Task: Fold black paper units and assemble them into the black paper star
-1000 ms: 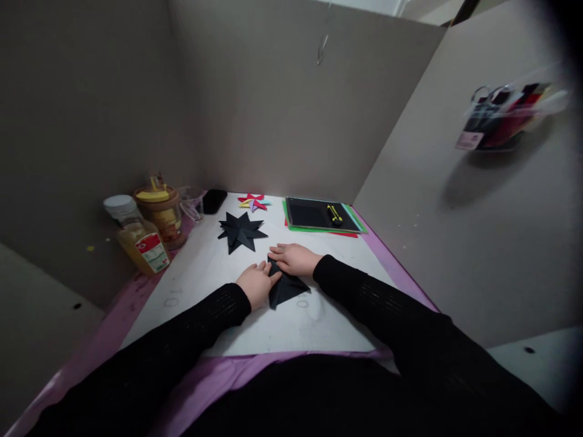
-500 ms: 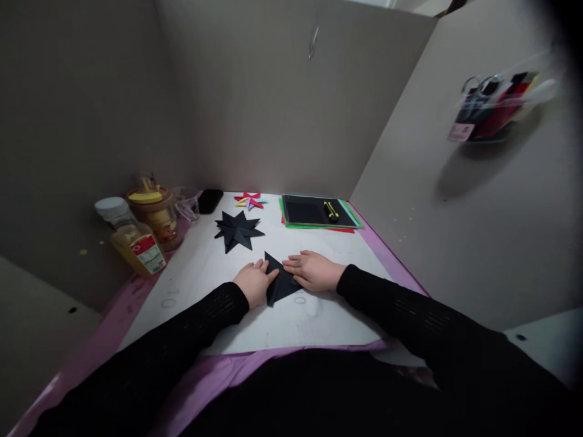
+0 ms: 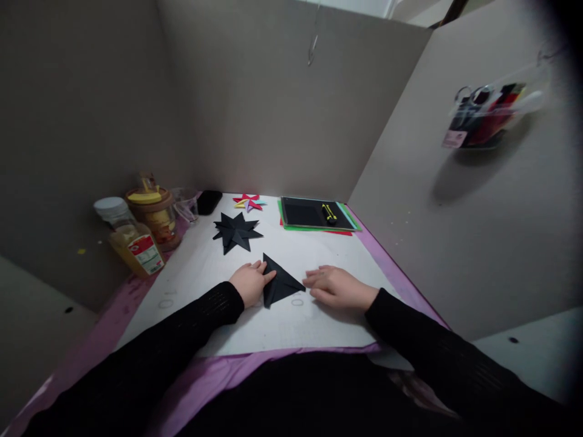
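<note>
A black sheet of paper folded into a triangle (image 3: 280,282) lies flat on the white board (image 3: 246,331). My left hand (image 3: 251,284) rests on the paper's left edge, its fingers extended and pressing it down. At the triangle's right corner is my right hand (image 3: 339,287), palm down with fingers stretched out; whether its fingertips touch that corner I cannot tell. Beyond my left hand lies a black folded paper star (image 3: 237,232).
A smaller multicoloured paper star (image 3: 248,203) and a phone (image 3: 209,202) lie at the back. Coloured paper sheets (image 3: 296,213) carry a yellow-and-black tool (image 3: 328,213). At left stand a juice bottle (image 3: 136,243) and a lidded cup (image 3: 157,215). A clear pouch (image 3: 483,121) hangs on the right wall.
My right hand has slid off the folded paper, right and slightly toward me, uncovering the triangle's right corner. My left hand stays on the left edge. The view has shifted slightly.
</note>
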A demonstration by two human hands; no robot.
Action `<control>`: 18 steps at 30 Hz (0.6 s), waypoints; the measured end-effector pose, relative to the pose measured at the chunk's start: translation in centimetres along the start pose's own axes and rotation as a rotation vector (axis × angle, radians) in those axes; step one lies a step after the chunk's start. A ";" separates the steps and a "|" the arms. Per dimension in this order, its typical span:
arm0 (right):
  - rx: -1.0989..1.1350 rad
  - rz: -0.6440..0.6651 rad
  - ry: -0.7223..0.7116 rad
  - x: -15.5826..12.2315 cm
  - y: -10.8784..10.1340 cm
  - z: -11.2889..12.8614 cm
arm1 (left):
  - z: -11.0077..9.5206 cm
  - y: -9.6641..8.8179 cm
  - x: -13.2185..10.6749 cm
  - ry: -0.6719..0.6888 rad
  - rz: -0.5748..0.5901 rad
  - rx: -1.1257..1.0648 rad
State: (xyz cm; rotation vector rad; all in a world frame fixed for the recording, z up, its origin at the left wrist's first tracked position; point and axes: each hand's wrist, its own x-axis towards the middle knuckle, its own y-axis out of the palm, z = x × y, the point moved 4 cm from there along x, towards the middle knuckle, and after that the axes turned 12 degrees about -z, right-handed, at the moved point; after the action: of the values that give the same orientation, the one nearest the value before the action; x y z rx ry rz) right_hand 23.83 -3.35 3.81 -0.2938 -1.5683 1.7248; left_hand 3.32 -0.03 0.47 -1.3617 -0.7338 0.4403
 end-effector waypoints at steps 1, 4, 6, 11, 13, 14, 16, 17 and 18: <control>0.027 -0.064 0.028 0.8 0.1 -0.2 | 0.2 0.0 0.0 0.008 -0.011 -0.004; 0.071 -0.213 0.107 3.1 1.6 -0.9 | 0.7 0.1 -0.1 0.021 -0.045 -0.025; 0.099 -0.150 0.056 4.0 3.4 -0.7 | 0.9 0.1 -0.2 0.026 -0.067 -0.041; 0.063 -0.144 0.025 3.9 5.3 -0.5 | 0.9 -0.1 -0.1 0.073 -0.118 -0.094; 0.033 -0.146 0.011 3.7 5.2 -0.4 | 0.8 -0.3 0.0 0.110 -0.136 -0.141; 0.019 -0.147 0.006 3.6 5.1 -0.4 | 0.7 -0.3 0.1 0.125 -0.144 -0.160; 0.000 -0.148 0.001 3.5 5.0 -0.2 | 0.6 -0.5 0.1 0.140 -0.157 -0.174; -0.005 -0.148 0.000 3.5 5.0 -0.2 | 0.6 -0.5 0.1 0.145 -0.162 -0.172; -0.008 -0.147 -0.002 3.5 5.0 -0.1 | 0.5 -0.6 0.0 0.150 -0.165 -0.169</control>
State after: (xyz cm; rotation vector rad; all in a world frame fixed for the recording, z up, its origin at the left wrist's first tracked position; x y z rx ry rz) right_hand 19.65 -0.63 0.30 -0.1763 -1.5590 1.6059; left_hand 2.92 0.24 1.10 -1.4611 -0.7649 0.1459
